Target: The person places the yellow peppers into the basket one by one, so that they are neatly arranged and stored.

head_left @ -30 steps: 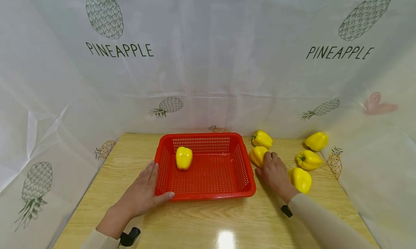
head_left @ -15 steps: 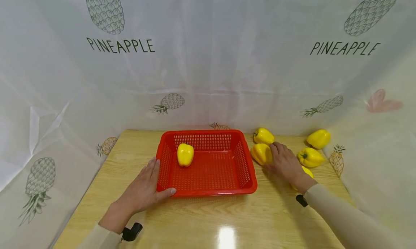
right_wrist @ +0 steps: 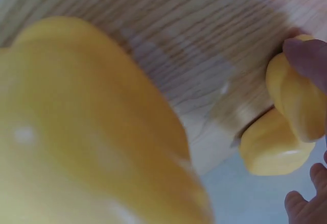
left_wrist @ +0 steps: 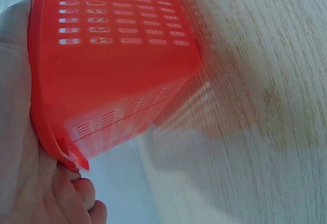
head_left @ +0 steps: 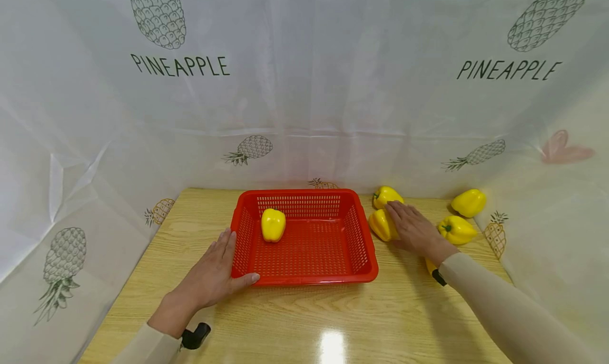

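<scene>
A red plastic basket with slotted walls stands on the wooden table, one yellow bell pepper inside toward the left. My left hand rests against the basket's near left corner, fingers straight along the side and thumb on the front rim. The left wrist view shows that hand along the rim. Right of the basket, my right hand reaches over a bell pepper; the right wrist view shows the thumb touching this pepper and the other fingers spread apart. Another bell pepper lies just behind it.
Two more bell peppers lie at the table's right side. Another pepper is mostly hidden under the right wrist and looms large in the right wrist view. A white pineapple-print sheet hangs behind and beside the table.
My right hand has shifted rightward, and its fingers have gone from bent at the pepper to straighter above it. The left hand stays at the basket. The head view has tilted slightly.
</scene>
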Demonstrator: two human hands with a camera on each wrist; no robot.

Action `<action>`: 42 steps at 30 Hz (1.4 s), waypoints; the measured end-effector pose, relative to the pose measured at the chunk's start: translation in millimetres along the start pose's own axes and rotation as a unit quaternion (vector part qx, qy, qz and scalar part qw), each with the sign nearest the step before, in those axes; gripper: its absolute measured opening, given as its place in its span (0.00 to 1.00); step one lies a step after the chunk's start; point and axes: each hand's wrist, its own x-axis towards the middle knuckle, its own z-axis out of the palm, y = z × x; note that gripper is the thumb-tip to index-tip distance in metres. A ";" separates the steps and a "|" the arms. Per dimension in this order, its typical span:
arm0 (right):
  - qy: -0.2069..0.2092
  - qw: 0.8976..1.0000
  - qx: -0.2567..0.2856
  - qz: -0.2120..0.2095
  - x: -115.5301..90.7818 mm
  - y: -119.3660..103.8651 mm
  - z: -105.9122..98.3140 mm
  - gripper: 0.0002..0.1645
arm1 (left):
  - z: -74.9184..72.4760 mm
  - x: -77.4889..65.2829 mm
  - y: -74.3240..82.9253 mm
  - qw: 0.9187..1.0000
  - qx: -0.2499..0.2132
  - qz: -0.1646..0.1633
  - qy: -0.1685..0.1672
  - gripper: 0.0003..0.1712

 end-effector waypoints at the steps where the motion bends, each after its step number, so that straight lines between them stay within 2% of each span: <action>1: -0.002 1.000 -0.002 -0.003 1.2 -0.5 0.0 0.66 | 0.3 0.2 -0.3 1.000 0.000 -0.001 0.000 0.75; 12: -0.040 0.999 0.009 -0.011 6.4 -3.6 4.1 0.63 | 0.7 0.0 1.1 1.000 0.002 -0.006 -0.007 0.76; 16: -0.042 0.999 0.025 -0.008 6.2 -4.0 4.7 0.57 | 0.5 -0.5 1.1 1.000 0.001 -0.005 -0.006 0.75; 21: -0.030 0.999 0.034 -0.007 5.6 -4.0 6.9 0.51 | 0.5 -0.8 1.3 1.000 -0.001 -0.003 -0.003 0.75; 31: 0.021 0.999 0.028 0.011 1.6 -5.7 15.4 0.63 | 0.1 -0.9 0.7 1.000 -0.002 -0.005 0.000 0.75; 37: 0.061 0.997 0.045 0.012 0.8 -10.2 21.9 0.64 | 0.0 -1.1 0.4 1.000 -0.005 -0.006 -0.003 0.74; 42: 0.062 0.996 0.066 0.020 0.2 -13.1 25.1 0.63 | -0.2 -0.6 0.4 1.000 -0.008 -0.004 -0.001 0.74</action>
